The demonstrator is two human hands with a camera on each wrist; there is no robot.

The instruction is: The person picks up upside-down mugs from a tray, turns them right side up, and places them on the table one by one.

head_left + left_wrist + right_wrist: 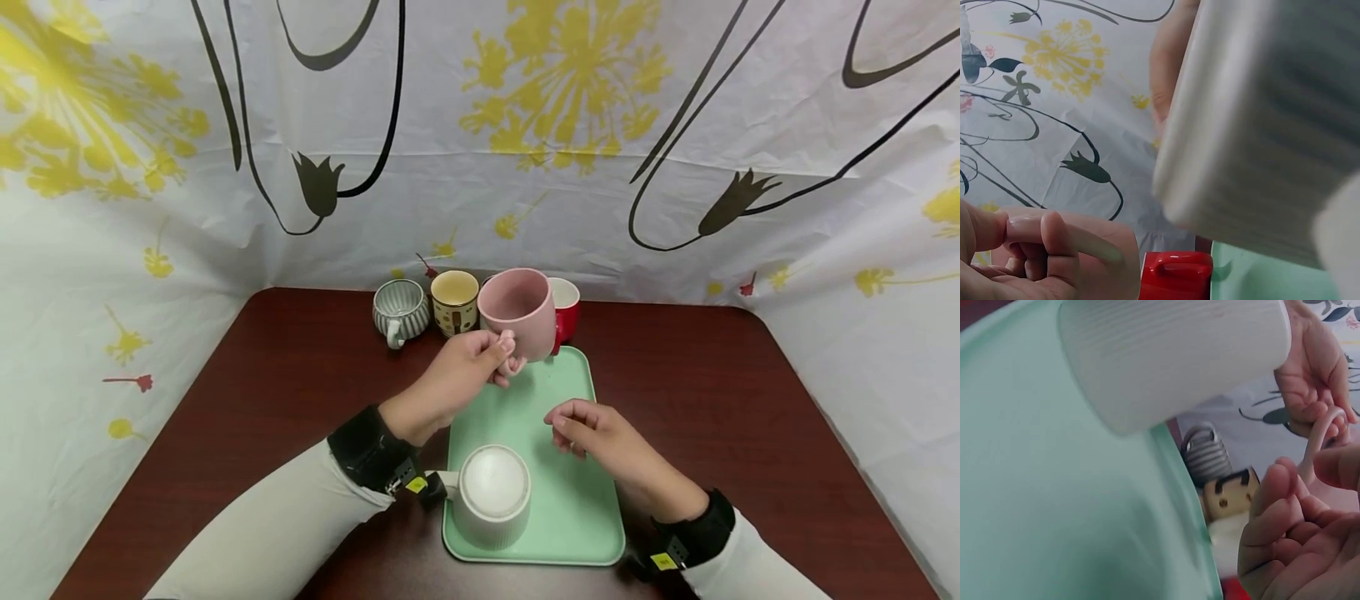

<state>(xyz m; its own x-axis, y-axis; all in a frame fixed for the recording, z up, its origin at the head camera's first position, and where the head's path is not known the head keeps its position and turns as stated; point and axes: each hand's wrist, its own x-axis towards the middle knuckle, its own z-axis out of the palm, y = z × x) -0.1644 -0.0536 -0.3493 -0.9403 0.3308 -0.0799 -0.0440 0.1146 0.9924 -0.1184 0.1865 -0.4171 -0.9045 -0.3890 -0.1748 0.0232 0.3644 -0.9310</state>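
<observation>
My left hand (459,368) pinches the handle of a pink mug (534,321), held up above the far end of the green tray (573,517). The mug's mouth tips toward the far side and up. A white ribbed mug (491,532) stands upside down on the tray's near left part, its handle pointing left. Over the tray's right side hovers my right hand (600,435), fingers loosely curled around nothing. In the right wrist view the white mug (1172,362) appears large above the tray, and the left hand (1316,375) grips the pink handle (1316,440).
Behind the tray stand a grey striped cup (402,310), a cream patterned cup (454,302) and a red mug (567,317) with a white inside. Another cup there is mostly hidden by the pink mug. Patterned cloth (450,108) hangs behind the dark wooden table (300,375).
</observation>
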